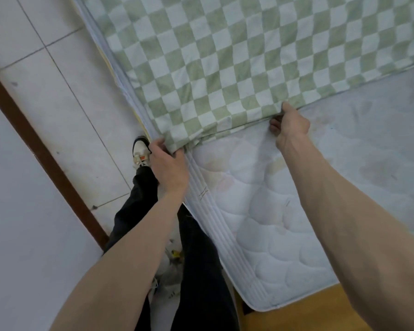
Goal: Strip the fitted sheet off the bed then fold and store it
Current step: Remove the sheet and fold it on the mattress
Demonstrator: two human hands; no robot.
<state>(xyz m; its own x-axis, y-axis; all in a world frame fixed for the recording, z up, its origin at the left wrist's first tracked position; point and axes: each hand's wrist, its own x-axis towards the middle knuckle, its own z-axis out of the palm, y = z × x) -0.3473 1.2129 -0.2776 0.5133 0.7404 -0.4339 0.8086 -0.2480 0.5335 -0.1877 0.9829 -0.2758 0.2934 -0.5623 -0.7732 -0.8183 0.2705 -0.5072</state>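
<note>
Both arms stretched out: left hand (169, 163) grips the checkered fitted sheet (225, 63) corner at the mattress (273, 223) edge, right hand (289, 125) pinches its folded edge further along.

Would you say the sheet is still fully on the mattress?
No, partly off. The sheet is peeled back, leaving the near mattress bare; both hands, left and right, grip its edge.

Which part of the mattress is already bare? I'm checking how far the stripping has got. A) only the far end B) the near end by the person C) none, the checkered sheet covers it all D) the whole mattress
B: the green-and-white checkered sheet covers the far part, its edge gripped by the left hand and right hand, while the quilted white mattress lies bare nearest the person.
</note>
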